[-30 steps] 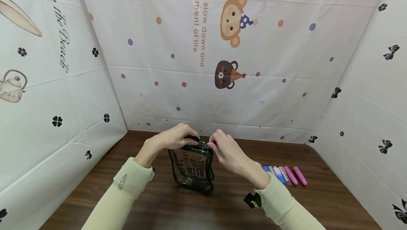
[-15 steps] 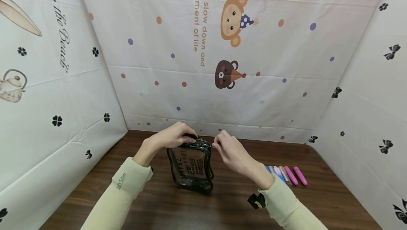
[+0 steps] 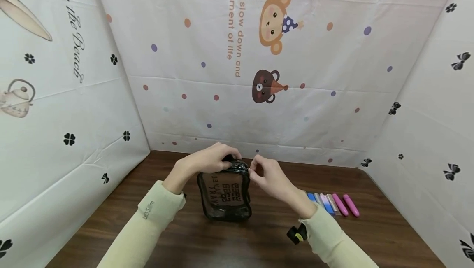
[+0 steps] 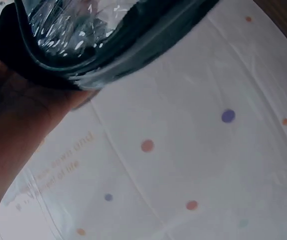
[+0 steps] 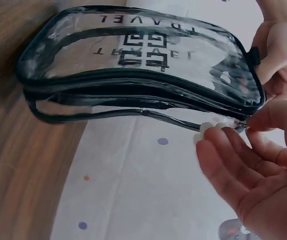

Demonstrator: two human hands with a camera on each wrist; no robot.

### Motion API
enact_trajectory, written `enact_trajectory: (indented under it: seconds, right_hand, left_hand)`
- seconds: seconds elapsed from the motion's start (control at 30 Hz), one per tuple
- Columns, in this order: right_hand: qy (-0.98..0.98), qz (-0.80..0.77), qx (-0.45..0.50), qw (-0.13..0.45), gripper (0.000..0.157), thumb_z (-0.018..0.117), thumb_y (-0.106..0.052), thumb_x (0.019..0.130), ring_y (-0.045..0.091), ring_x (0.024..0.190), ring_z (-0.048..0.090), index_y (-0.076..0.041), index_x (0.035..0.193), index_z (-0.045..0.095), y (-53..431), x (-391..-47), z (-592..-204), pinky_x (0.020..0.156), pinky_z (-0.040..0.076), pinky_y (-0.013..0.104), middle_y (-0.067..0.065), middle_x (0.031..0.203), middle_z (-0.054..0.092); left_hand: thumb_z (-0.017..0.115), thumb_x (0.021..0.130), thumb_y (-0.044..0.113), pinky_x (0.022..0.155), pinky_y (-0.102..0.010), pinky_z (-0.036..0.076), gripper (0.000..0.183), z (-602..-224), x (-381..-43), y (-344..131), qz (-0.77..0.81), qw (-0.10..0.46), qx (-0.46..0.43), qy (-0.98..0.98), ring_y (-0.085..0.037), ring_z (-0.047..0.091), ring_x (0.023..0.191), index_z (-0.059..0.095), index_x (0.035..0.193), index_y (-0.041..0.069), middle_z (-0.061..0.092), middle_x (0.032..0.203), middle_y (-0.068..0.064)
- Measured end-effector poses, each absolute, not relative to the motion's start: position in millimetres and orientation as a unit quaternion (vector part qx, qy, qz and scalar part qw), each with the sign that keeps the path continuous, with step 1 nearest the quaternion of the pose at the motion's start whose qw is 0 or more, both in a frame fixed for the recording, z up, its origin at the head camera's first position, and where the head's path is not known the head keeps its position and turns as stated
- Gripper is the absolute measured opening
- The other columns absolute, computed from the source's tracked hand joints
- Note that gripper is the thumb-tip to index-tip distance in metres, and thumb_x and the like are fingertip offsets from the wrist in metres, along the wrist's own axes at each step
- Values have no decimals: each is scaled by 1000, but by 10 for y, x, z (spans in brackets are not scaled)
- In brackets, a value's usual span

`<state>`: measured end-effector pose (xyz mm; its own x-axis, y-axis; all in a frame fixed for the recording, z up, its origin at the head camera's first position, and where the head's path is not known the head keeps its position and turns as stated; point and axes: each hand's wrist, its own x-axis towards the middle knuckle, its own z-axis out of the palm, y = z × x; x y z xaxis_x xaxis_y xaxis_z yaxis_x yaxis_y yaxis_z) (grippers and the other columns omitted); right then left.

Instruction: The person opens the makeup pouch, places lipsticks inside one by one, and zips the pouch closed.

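Observation:
A clear toiletry bag (image 3: 222, 213) with black trim and TRAVEL lettering stands upright on the brown table. My left hand (image 3: 211, 159) holds it by the top, and in the left wrist view part of this hand lies behind the bag's dark edge (image 4: 133, 65). At the upper right corner my right hand (image 3: 273, 180) has thumb and index finger bent into a ring. The right wrist view shows those fingertips pinching a small zipper pull (image 5: 242, 124) at the end of the bag's edge. How far the zipper runs undone is hard to tell.
To the right on the table (image 3: 281, 243) lie two pink tubes (image 3: 340, 205) beside a row of slim blue, silver and pale sticks (image 3: 323, 203). A printed white cloth (image 3: 207, 107) walls the table at the back and both sides.
My right hand has shifted slightly right and its index finger now arches away from the thumb. The bag has turned to face me more squarely, with my left hand still on top.

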<state>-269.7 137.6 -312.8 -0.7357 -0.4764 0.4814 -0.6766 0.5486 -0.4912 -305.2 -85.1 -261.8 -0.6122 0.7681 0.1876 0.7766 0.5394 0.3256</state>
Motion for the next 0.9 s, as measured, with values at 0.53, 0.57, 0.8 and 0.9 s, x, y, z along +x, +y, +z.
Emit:
enact_trajectory:
  seconds: [0.53, 0.57, 0.8, 0.9]
  right_hand:
    - [-826, 496, 268, 8, 21, 55, -20, 99, 23, 56, 59, 1, 102, 60, 1435, -2756, -3155, 56, 54, 33, 23, 75, 60]
    - [-827, 496, 266, 7, 23, 56, -23, 99, 24, 57, 59, 0, 101, 61, 1430, -2751, -3152, 56, 55, 33, 22, 74, 60]
    - [-852, 473, 223, -38, 33, 58, -32, 97, 15, 51, 55, -1, 91, 66, 1416, -2694, -3120, 52, 55, 33, 6, 67, 56]
    - [-849, 470, 228, -77, 35, 57, -32, 98, 14, 49, 52, 2, 91, 64, 1432, -2697, -3121, 53, 55, 34, 2, 71, 56]
  left_hand:
    - [64, 93, 15, 61, -21, 40, 6, -2669, -3042, -675, -184, 28, -448, -875, -7, 47, 64, 67, 89, 12, 61, 78, 2]
    - [64, 93, 14, 60, -20, 40, 6, -2674, -3042, -671, -185, 24, -448, -875, -7, 47, 63, 67, 89, 12, 61, 78, 2]
    - [61, 95, 12, 60, -20, 38, 8, -2700, -3028, -647, -184, 6, -443, -877, -6, 44, 60, 65, 89, 12, 60, 75, 2]
    - [61, 95, 12, 59, -20, 37, 9, -2698, -3018, -638, -183, -1, -438, -880, -6, 43, 59, 65, 86, 12, 58, 73, 3]
